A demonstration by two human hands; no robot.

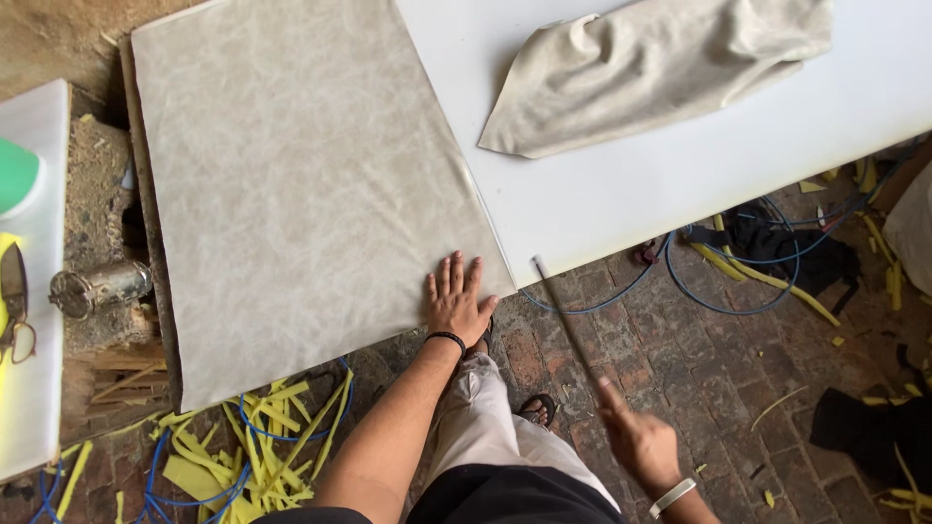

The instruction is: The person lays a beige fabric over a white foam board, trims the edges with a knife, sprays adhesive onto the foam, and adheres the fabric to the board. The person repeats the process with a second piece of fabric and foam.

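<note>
My left hand (456, 299) lies flat, fingers spread, on the near edge of a large square panel covered in beige mottled fabric (291, 175), which rests on a white table (680, 165). A black band circles that wrist. My right hand (636, 442), blurred and wearing a white wristband, is below the table edge over the brick floor and grips a thin dark rod (563, 315) that points up toward the panel's near right corner. A loose crumpled piece of the same beige fabric (650, 68) lies on the white table to the right.
Yellow foam strips (243, 456) and blue hose (738, 262) litter the brick floor. A metal can (97, 288) sits on a dusty block at left. Beside it stands a white board (34, 388) with a green object (17, 175) and scissors (12, 311). Dark cloth (874, 417) lies at right.
</note>
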